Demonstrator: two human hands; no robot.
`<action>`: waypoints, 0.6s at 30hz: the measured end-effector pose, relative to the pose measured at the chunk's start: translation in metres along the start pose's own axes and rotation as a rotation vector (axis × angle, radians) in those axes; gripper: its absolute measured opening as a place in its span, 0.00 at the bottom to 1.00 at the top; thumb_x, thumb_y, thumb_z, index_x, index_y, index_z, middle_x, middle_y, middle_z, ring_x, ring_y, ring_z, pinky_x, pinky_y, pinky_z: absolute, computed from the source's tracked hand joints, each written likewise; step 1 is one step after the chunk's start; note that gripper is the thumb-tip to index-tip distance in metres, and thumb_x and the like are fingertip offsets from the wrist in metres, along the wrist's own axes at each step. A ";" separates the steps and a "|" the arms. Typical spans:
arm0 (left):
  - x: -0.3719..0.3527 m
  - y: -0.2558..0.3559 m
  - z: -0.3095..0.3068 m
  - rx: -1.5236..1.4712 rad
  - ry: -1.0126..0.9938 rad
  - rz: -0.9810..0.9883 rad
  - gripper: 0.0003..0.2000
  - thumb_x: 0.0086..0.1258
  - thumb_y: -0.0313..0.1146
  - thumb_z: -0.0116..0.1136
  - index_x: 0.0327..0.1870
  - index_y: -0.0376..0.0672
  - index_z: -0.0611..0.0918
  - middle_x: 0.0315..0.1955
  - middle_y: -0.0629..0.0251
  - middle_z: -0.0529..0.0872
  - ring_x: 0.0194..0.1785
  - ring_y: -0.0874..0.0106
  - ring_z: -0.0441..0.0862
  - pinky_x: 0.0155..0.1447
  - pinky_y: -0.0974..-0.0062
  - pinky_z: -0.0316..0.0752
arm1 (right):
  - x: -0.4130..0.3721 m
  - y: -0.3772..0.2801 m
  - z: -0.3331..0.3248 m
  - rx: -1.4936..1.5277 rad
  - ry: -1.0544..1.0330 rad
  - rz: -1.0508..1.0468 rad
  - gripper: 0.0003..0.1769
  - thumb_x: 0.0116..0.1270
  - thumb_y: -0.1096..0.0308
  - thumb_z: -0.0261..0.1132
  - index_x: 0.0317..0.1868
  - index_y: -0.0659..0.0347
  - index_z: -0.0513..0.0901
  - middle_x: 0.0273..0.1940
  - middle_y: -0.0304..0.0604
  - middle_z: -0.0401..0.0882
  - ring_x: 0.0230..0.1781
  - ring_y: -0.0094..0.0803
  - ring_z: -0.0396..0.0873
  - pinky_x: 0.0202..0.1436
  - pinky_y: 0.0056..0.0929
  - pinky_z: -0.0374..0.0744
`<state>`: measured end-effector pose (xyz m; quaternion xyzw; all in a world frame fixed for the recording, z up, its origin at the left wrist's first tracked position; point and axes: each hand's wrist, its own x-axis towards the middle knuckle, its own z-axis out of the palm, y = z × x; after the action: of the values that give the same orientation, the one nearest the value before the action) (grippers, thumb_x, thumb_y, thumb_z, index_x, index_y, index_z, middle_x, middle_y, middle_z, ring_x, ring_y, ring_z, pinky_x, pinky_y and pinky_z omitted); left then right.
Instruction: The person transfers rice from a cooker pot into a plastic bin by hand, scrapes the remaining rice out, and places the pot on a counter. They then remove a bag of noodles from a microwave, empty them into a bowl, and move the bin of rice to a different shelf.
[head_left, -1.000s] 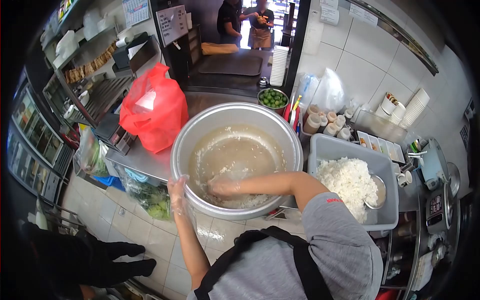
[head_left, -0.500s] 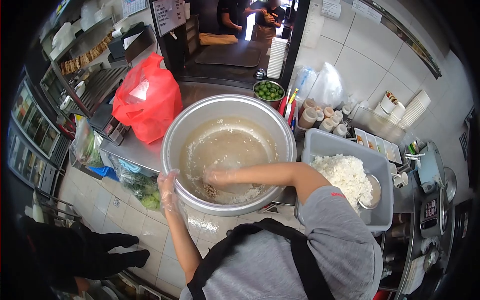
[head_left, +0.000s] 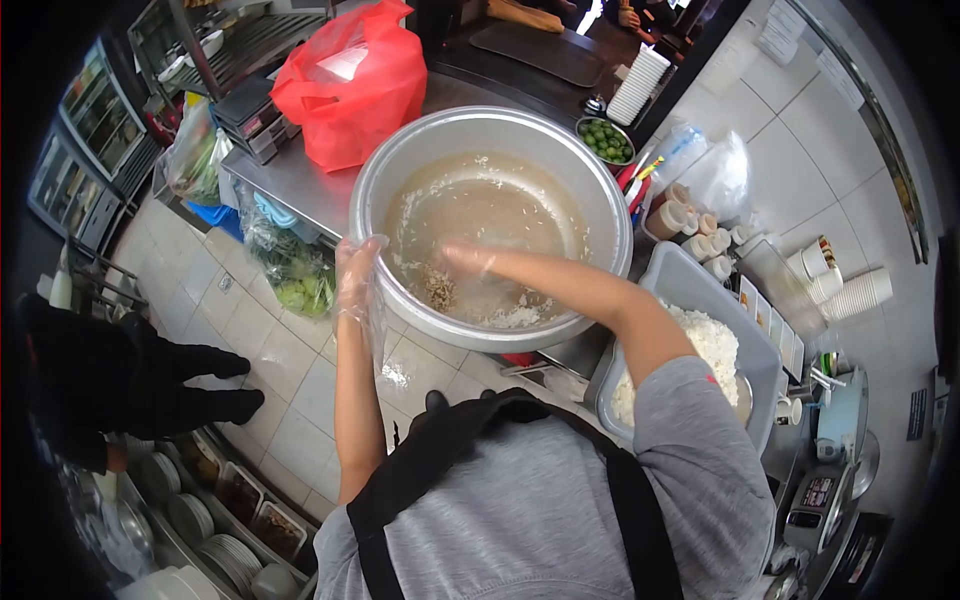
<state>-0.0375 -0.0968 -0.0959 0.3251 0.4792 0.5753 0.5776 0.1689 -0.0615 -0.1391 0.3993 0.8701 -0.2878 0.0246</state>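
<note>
A large round metal pot (head_left: 612, 210) stands on the steel counter, with cloudy water and loose rice grains inside. My left hand (head_left: 358, 272), in a clear plastic glove, grips the pot's left rim. Gloved as well, my right hand (head_left: 467, 258) reaches down into the pot at the water; its fingers are blurred and partly under the surface. Just below it lies a brownish clump of grains (head_left: 438, 290) at the pot's bottom. White cooked rice (head_left: 708, 345) fills part of a grey tub (head_left: 762, 400) to the right.
A red bag (head_left: 350, 90) stands behind the pot at the left. Green limes (head_left: 606, 140) in a bowl, sauce bottles (head_left: 680, 215) and stacked cups (head_left: 858, 294) line the back right. A person in black (head_left: 150, 380) is at the left, near stacked plates (head_left: 235, 560).
The camera view has shifted, so the pot sits higher and the plates at lower left show more. My right hand has moved slightly within the pot, and more of the brownish clump shows.
</note>
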 end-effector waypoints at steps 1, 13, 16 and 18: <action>-0.003 0.004 0.003 0.002 -0.005 -0.016 0.24 0.53 0.26 0.60 0.51 0.33 0.66 0.35 0.62 0.77 0.37 0.74 0.75 0.42 0.78 0.71 | -0.007 0.004 0.008 -0.190 0.038 -0.186 0.11 0.56 0.71 0.56 0.41 0.61 0.77 0.39 0.49 0.77 0.38 0.38 0.76 0.38 0.35 0.76; -0.001 0.006 -0.005 -0.006 -0.122 -0.075 0.37 0.53 0.25 0.59 0.63 0.30 0.52 0.44 0.55 0.75 0.45 0.70 0.74 0.50 0.76 0.69 | 0.015 0.069 0.036 1.231 0.053 0.214 0.10 0.55 0.68 0.59 0.38 0.61 0.76 0.43 0.48 0.75 0.41 0.40 0.75 0.45 0.32 0.76; 0.000 0.002 0.000 0.035 0.025 -0.087 0.41 0.53 0.25 0.59 0.65 0.30 0.47 0.46 0.54 0.74 0.47 0.69 0.74 0.52 0.76 0.69 | 0.012 0.064 0.044 0.224 0.095 -0.069 0.10 0.52 0.70 0.59 0.37 0.60 0.76 0.38 0.48 0.76 0.38 0.40 0.76 0.42 0.31 0.77; 0.001 0.001 -0.003 0.042 -0.011 -0.091 0.42 0.53 0.25 0.59 0.66 0.30 0.45 0.46 0.53 0.74 0.48 0.69 0.74 0.52 0.76 0.69 | 0.004 0.054 0.060 -0.310 0.179 -0.234 0.10 0.51 0.72 0.58 0.36 0.59 0.76 0.35 0.46 0.77 0.37 0.39 0.77 0.41 0.31 0.78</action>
<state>-0.0404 -0.0963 -0.0962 0.3185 0.5022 0.5365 0.5988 0.1929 -0.0623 -0.2164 0.3108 0.9432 -0.1146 -0.0253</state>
